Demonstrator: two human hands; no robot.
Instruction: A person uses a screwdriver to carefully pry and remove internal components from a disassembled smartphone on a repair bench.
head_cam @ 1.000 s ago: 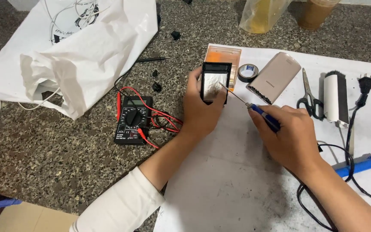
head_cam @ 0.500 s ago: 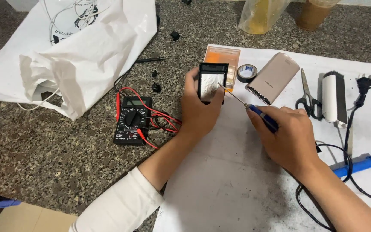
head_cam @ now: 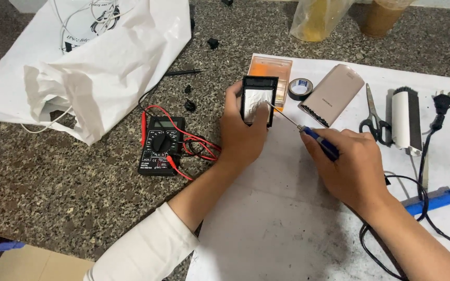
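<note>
The small black device (head_cam: 258,100), its silvery inside facing up, stands tilted on the white sheet (head_cam: 287,208), gripped by the left hand (head_cam: 240,132) to steady it. The right hand (head_cam: 352,166) holds a blue-handled screwdriver (head_cam: 300,128), tip inside. A black multimeter (head_cam: 161,145) lies nearby.

Yellow bag (head_cam: 319,18): top cut off by the upper edge.
Brown cup (head_cam: 384,15): only its lower part shows.
Black case (head_cam: 259,100): lower end hidden behind the left hand (head_cam: 243,132).
Blue tool (head_cam: 436,199): runs off the right edge.
Screwdriver (head_cam: 308,134): handle mostly buried in the right hand (head_cam: 352,166).
</note>
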